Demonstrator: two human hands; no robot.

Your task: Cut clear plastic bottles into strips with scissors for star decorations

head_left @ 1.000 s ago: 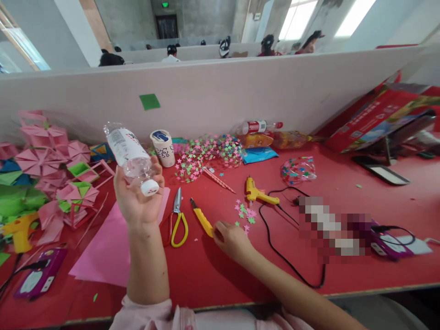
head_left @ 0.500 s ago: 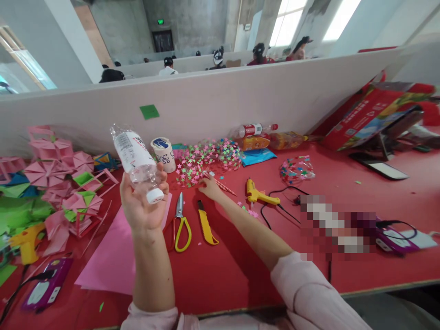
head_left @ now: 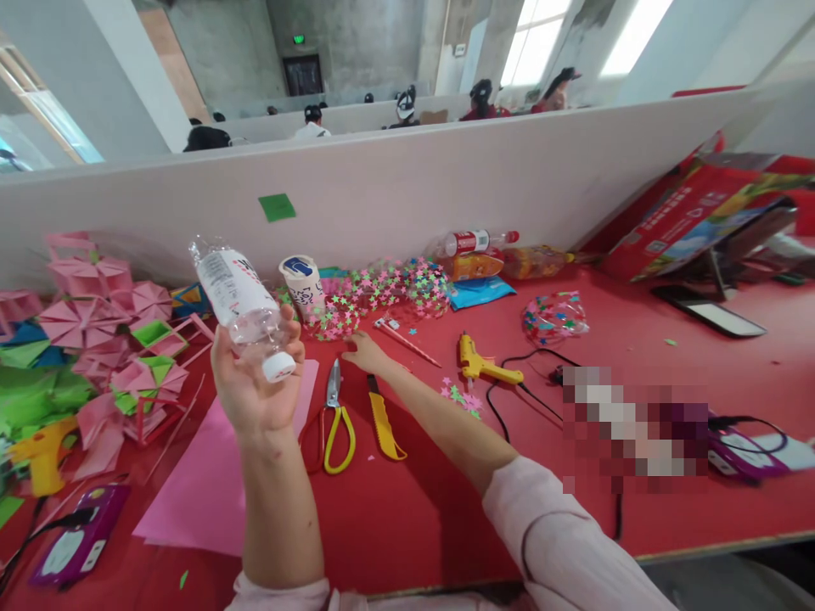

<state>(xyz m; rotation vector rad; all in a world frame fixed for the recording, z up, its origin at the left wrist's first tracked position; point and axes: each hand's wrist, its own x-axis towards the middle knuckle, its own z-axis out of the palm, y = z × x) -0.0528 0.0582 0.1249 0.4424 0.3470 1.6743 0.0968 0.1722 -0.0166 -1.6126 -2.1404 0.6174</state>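
Holding a clear plastic bottle (head_left: 238, 299) up above the near left part of the red bench (head_left: 446, 509), the left hand (head_left: 255, 382) has its forearm raised almost upright, palm turned toward the wearer. Its fingers curl around the bottle's neck end, and the white cap points down and to the right while the base tilts up toward the far left. The bottle carries a white label with red marks; the print is too small to read.

The right hand (head_left: 364, 350) reaches forward across the bench, arm nearly straight in a pale pink sleeve, palm down. Its fingers rest low and loosely spread on the bench surface, holding nothing that can be seen, just beyond the tips of the yellow-handled scissors (head_left: 334, 417) and the yellow utility knife (head_left: 384, 416). Directly ahead of the fingers lies a bottle covered in pink and green paper stars (head_left: 382, 293).

A white paper cup (head_left: 303, 288) with a blue lid and dark lettering, unreadable, stands toward the bench's far edge, just right of the raised bottle. A yellow glue gun (head_left: 480, 363) lies to the right of the reaching hand.
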